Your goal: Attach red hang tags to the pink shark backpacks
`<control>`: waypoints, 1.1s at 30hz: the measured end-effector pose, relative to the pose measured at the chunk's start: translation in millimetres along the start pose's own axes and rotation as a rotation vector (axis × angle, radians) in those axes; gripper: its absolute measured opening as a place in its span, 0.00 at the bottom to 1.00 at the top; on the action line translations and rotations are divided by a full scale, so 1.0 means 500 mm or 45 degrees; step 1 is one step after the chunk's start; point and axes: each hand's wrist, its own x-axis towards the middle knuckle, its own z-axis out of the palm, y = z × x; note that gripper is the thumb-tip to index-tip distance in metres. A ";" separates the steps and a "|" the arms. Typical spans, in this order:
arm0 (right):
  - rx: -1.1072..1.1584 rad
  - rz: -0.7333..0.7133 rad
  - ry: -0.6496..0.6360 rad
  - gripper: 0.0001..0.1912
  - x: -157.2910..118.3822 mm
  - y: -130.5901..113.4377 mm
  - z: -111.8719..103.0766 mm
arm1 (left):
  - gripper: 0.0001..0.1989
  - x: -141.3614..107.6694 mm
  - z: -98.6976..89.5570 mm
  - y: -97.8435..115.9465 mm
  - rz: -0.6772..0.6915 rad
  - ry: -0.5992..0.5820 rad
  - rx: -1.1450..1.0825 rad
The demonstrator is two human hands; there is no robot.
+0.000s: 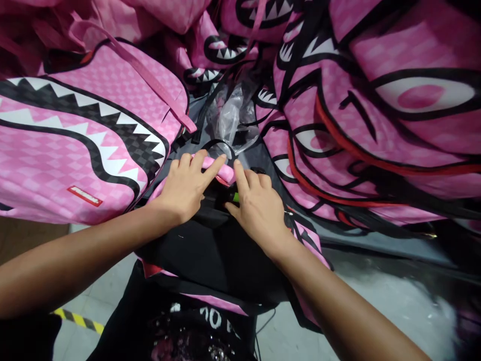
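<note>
A backpack with its black side up lies before me, and pink fabric shows along its edges. My left hand is at its far edge, fingers closed over a pink padded strip with a bit of red trim. My right hand is just to the right, index finger stretched forward at the end of that strip. Between its thumb and index finger shows a small bright green piece; the rest of it is dark and hidden. A thin black loop arches just beyond the fingertips.
A pink checked backpack with a shark-mouth print lies to the left. More pink backpacks with printed eyes are piled to the right and at the back. Crumpled clear plastic lies on the grey table. Yellow-black tape marks the floor.
</note>
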 end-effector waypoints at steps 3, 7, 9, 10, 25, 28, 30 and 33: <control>0.022 0.015 0.028 0.46 0.001 0.004 0.006 | 0.46 0.010 0.004 0.013 0.011 0.001 0.012; 0.067 0.034 0.033 0.40 0.006 0.006 0.012 | 0.52 0.038 0.015 0.038 0.263 0.034 0.039; 0.084 0.043 0.055 0.38 0.001 0.016 0.013 | 0.54 0.048 0.017 0.044 0.317 0.020 0.040; 0.088 0.053 0.066 0.39 -0.005 0.023 0.014 | 0.54 0.051 0.016 0.046 0.319 0.010 0.040; -0.060 0.126 -0.119 0.49 0.018 -0.001 0.010 | 0.52 0.049 -0.006 0.035 0.170 -0.172 0.116; -0.013 0.143 -0.092 0.49 0.011 -0.001 0.007 | 0.61 0.021 -0.037 0.007 -0.021 -0.307 0.184; 0.006 0.136 -0.079 0.49 0.010 -0.006 0.006 | 0.64 0.007 -0.046 -0.001 -0.158 -0.391 0.191; 0.004 0.124 -0.069 0.47 0.013 -0.015 0.005 | 0.67 0.004 -0.039 0.003 -0.251 -0.434 0.246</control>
